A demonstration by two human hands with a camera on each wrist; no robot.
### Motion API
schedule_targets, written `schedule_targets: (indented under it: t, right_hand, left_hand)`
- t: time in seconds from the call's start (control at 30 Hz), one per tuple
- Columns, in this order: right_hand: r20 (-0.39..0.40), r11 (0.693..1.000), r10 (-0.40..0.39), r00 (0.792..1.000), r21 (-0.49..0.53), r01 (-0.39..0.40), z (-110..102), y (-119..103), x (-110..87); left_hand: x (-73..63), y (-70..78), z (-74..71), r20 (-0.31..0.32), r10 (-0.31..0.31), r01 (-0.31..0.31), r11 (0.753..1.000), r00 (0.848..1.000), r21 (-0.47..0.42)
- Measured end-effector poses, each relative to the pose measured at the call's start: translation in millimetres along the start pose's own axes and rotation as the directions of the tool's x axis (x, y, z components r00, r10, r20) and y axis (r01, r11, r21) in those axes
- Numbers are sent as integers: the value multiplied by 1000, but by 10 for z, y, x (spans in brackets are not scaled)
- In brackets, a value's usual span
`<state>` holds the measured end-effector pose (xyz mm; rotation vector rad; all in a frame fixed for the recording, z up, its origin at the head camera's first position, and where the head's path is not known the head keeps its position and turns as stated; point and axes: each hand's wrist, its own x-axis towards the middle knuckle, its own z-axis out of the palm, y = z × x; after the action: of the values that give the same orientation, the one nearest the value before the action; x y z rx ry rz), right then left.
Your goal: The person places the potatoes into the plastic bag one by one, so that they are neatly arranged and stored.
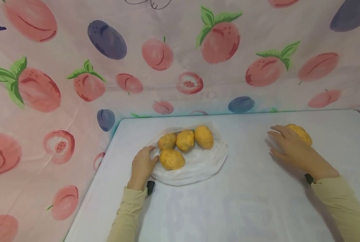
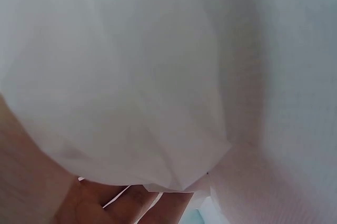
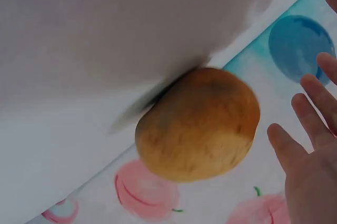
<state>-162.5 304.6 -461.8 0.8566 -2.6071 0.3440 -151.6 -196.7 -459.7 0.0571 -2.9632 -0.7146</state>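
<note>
A thin white plastic bag [image 1: 195, 169] lies spread on the table with several yellow potatoes [image 1: 172, 159] on it. At its left edge is my left hand [image 1: 142, 166], its thumb and fingers curved around the bag's rim. In the left wrist view, the white film [image 2: 121, 87] fills much of the picture and partly covers the fingers [image 2: 131, 203]. Far to the right lies a single potato [image 1: 300, 134], partly behind my right hand [image 1: 293, 151]. That hand's fingers are spread and hold nothing. The right wrist view shows this potato [image 3: 200, 126] apart from the fingertips [image 3: 279, 134].
The white table [image 1: 243, 201] extends between and in front of the hands. A fruit-printed cloth [image 1: 174, 30] hangs behind the table and down its left side. Dark wrist devices [image 1: 150, 187] sit at both cuffs.
</note>
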Motion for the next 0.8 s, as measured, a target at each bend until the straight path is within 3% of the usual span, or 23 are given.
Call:
schedule_targets:
  t: [0.17,0.4,0.67,0.8]
  right_hand:
    - [-42,999,-19,999,-29,18,-27,118,-69]
    - [-4,998,38,999,-55,-38,-66,193,-156]
    - [43,979,204,978,1,-204,-114,250,-198]
    - [29,975,221,975,14,-221,-131,267,-208]
  left_hand:
    - [4,-6,2,10,-7,7,1000,1000,-3]
    - [-7,1,11,-3,3,-3,1000,1000,4]
    - [-4,-10,16,-6,-2,2,1000,1000,1]
    - [-2,-8,15,-4,0,0,1000,1000,-2]
